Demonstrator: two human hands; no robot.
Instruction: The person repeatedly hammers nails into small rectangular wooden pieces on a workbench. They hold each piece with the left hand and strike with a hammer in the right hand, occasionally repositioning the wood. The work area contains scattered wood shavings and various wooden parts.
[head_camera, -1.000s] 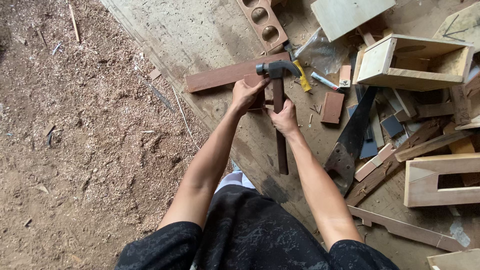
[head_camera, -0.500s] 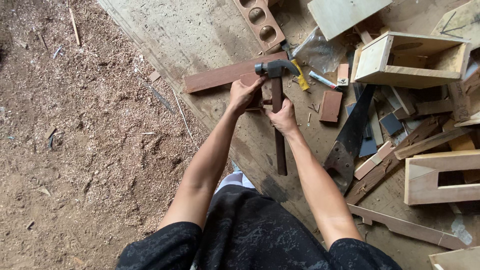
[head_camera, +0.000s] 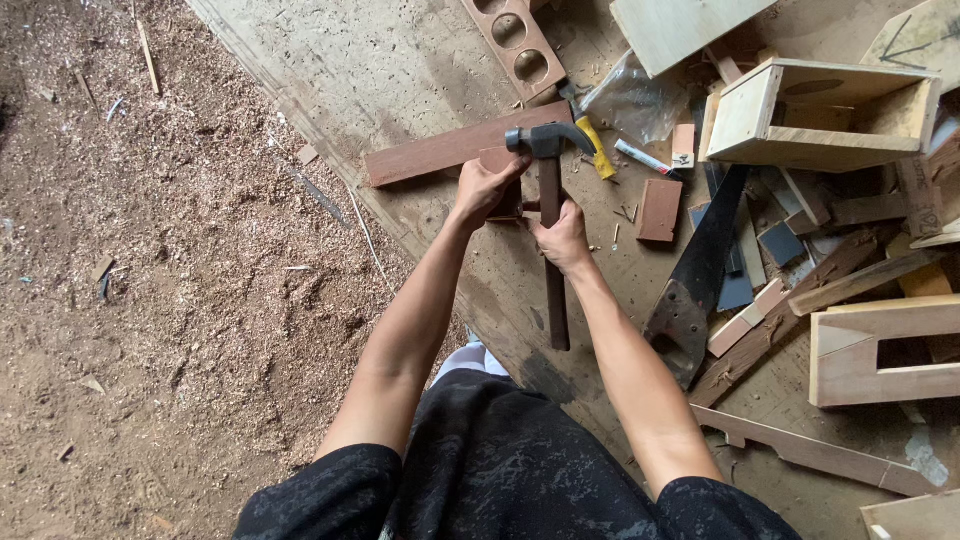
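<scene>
My right hand (head_camera: 563, 236) grips the wooden handle of a claw hammer (head_camera: 545, 142), whose grey steel head hangs just above a small reddish-brown wood block (head_camera: 503, 182). My left hand (head_camera: 484, 189) holds that block steady on the board floor. A long reddish plank (head_camera: 450, 150) lies just behind the block, and a dark narrow strip (head_camera: 556, 300) runs from under my right hand toward my body.
A hand saw (head_camera: 700, 275) lies to the right among wood offcuts and a small reddish block (head_camera: 660, 209). An open wooden box (head_camera: 815, 115) and a wood frame (head_camera: 880, 350) stand at right. A plank with round holes (head_camera: 518, 45) lies ahead. Sawdust-covered ground (head_camera: 180, 260) spreads left.
Almost nothing differs. The hammer head stays over the block, and both hands keep their grips in the same place.
</scene>
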